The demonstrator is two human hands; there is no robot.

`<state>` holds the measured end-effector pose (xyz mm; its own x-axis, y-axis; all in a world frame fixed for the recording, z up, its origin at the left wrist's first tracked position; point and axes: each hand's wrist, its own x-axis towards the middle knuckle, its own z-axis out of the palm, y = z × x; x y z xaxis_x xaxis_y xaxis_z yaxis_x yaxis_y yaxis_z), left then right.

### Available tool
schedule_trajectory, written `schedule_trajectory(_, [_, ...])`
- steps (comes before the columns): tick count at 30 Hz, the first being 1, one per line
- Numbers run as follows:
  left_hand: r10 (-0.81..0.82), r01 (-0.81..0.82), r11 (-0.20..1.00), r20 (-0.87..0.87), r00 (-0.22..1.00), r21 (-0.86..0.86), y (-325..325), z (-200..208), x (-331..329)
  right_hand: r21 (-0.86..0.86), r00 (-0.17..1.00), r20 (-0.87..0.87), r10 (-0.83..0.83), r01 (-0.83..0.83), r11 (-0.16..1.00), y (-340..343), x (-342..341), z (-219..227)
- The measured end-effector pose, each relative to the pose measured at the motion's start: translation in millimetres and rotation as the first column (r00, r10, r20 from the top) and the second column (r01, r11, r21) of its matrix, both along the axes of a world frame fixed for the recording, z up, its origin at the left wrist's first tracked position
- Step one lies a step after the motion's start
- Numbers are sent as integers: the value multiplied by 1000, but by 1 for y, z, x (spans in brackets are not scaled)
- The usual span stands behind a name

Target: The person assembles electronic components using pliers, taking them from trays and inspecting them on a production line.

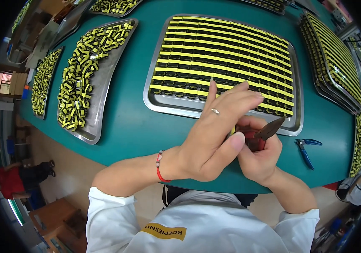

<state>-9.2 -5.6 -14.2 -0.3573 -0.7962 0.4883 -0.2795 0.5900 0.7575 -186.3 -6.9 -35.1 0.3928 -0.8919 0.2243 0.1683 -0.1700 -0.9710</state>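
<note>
In the middle, in front of the large tray, my two hands are close together. My right hand [262, 162] is closed round red-handled pliers [270, 130], their dark jaws pointing up and to the right. My left hand [214, 135] partly overlaps it, fingers stretched and spread, thumb beside the handles. A sliver of yellow shows between the left thumb and index finger; I cannot tell what it belongs to. Beyond the fingers, the metal tray [176, 110] bears straight rows of small black-and-yellow parts [222, 55].
Blue-handled cutters [307, 152] lie at the right on the green table [125, 135]. At the left, another metal tray [106, 82] holds a loose heap of similar parts. Stacked trays with rows of parts [336, 63] stand at the far right. Other people are near the table's right edge and at the left.
</note>
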Motion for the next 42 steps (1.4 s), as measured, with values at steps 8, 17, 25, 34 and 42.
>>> schedule_trajectory(8, [2, -2, 998, 6, 1000, -55, 0, 6, -6, -169, 997, -82, -12, -2, 986, -8, 0, -4])
schedule_trajectory(17, [75, -97, 991, -213, 974, -93, 2, -3, -11, -149, 994, -64, 85, -94, 984, -9, -2, -5])
schedule_trajectory(25, [93, -109, 990, -166, 982, -90, 4, -2, -11, -132, 995, -5, 99, -99, 986, -9, -1, -7])
schedule_trajectory(34, [40, -34, 999, -248, 968, 26, 4, -6, -16, -370, 997, -82, -17, -15, 929, -10, 2, 0])
schedule_trajectory(42, [342, -218, 915, -366, 866, 340, -8, -1, -5, -293, 994, 27, -108, 111, 950, -3, 3, 8])
